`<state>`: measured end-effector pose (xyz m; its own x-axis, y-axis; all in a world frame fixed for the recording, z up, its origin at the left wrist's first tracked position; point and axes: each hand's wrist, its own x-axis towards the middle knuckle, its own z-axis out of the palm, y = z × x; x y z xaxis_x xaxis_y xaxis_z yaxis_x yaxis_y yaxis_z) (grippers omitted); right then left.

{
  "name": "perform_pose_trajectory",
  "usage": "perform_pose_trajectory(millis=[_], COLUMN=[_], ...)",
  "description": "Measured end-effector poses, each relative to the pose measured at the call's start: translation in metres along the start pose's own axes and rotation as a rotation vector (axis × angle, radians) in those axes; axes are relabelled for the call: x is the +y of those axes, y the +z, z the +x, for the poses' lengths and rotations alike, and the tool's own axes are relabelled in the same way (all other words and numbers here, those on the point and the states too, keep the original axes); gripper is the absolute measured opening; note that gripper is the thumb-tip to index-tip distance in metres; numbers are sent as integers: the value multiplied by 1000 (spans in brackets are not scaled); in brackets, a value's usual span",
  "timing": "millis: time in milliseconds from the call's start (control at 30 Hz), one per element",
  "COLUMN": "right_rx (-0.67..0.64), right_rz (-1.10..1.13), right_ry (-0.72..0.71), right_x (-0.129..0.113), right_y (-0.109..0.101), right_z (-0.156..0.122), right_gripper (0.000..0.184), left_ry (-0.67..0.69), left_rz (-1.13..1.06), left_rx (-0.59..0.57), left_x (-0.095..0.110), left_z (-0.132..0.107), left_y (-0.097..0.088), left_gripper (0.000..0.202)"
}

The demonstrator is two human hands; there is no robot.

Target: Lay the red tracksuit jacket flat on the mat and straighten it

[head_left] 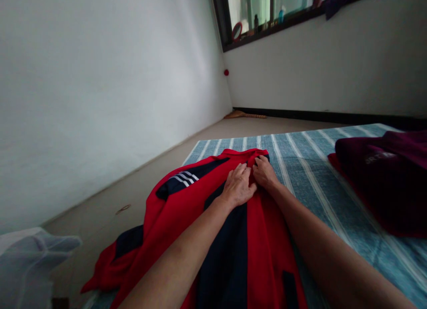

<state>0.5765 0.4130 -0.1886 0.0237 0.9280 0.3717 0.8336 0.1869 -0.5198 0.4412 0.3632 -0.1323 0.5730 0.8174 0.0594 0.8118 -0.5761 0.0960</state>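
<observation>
Apparent straightening: my left hand [239, 184] and right hand [264, 172] curl on the red jacket [187, 213], whether gripping I cannot tell; next likely calls for careful alignment.

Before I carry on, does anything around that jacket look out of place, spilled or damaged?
One thing: a thin loop lies alone on the pale floor, left of the red-and-navy jacket, as if dropped. I see no spill or damage.
</observation>
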Motion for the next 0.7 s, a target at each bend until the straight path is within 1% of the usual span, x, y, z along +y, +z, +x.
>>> perform_pose_trajectory(millis=[100, 167, 233, 300, 367, 467, 533, 600, 700], right_rx=[51, 76, 73, 25, -45, -119, -142, -156, -165], right_rz=[-7, -16, -28, -43, -61, -84, -95, -107, -122], right_ry=[34, 43, 17, -30, -61, -62, -55, -48, -40], right_x=[-2, -5, -9, -13, -15, -14, -13, -12, -13], right_y=[-6, -11, -15, -16, -17, -16, -17, -17, -18], right_z=[0, -2, -4, -7, -10, -11, -10, -9, -9], right_gripper=[27, 33, 39, 38, 32, 32, 35, 37, 39], left_ry=[-14, -17, -16, -9, -9, -19, -10, -13, -55], left_rz=[-7, -13, -14, -7, 0, -10, -14, -5, 7], left_rx=[-61, -101, -106, -99, -98, -72, -35, -20, -83], left_x=[1, 2, 2, 3, 3, 5, 8, 12, 18], left_z=[3, 4, 5, 5, 6, 2, -6, -19, -45], left_y=[3, 5, 7, 8, 8, 4, -1, -6, -9], left_gripper=[63, 66, 67, 66, 67, 65, 61, 58, 60])
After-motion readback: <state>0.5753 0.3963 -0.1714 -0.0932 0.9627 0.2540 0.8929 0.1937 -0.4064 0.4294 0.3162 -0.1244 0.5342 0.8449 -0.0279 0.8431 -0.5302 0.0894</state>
